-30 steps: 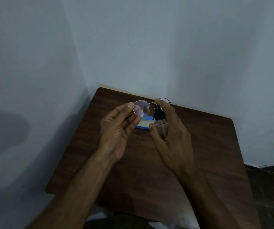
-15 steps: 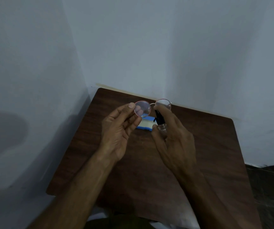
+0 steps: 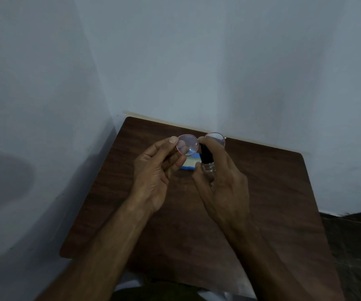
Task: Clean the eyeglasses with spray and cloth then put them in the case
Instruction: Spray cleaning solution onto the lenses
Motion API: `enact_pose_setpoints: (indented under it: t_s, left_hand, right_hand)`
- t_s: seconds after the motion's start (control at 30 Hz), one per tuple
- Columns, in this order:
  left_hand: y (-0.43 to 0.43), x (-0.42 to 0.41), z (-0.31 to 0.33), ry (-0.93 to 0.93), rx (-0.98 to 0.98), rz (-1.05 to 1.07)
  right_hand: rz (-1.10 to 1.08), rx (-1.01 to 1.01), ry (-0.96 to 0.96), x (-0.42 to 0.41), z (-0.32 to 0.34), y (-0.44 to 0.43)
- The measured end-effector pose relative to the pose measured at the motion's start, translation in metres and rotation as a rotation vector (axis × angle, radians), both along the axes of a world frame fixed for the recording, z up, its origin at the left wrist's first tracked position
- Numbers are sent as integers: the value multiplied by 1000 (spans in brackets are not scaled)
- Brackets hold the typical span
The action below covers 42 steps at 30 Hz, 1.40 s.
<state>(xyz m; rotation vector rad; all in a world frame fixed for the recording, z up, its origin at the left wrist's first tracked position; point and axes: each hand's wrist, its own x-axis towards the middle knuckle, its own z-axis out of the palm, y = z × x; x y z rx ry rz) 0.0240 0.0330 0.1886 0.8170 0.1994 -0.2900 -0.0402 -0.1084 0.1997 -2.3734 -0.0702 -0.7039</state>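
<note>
Round eyeglasses [image 3: 187, 144] with a thin pink frame are held upright above the table by my left hand [image 3: 156, 172], pinched at the left lens rim. My right hand [image 3: 223, 181] grips a small clear spray bottle [image 3: 206, 160] with a black top, its index finger on the nozzle, right behind the bridge of the glasses. Part of the right lens is hidden by my right fingers. A blue and white flat object [image 3: 189, 164], either the cloth or the case, lies on the table under the hands, mostly hidden.
The dark brown wooden table [image 3: 273, 192] sits in a corner between two pale walls. Dark floor [image 3: 357, 235] shows at the right.
The spray bottle has moved up closer to the glasses, and my right index finger now rests over its black top. My left hand holds the glasses almost still.
</note>
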Motion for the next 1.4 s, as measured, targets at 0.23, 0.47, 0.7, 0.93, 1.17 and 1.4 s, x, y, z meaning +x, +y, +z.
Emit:
enact_pose_setpoints:
  t_s: [0.23, 0.47, 0.7, 0.93, 1.17, 1.4]
  left_hand:
    - [0, -3, 3, 0, -19, -23]
    - [6, -1, 3, 3, -11, -8]
    - [10, -1, 2, 11, -17, 6]
    - [8, -2, 4, 11, -16, 9]
    - [5, 0, 3, 11, -22, -8]
    - [2, 4, -4, 0, -14, -19]
  right_hand:
    - [-55, 22, 26, -5, -6, -15]
    - [-131, 80, 35, -7, -6, -34]
    - [-110, 64, 77, -10, -9, -36]
    - [-67, 73, 105, -13, -15, -37]
    - [-69, 103, 110, -9, -15, -33]
    - [82, 53, 81, -1, -11, -1]
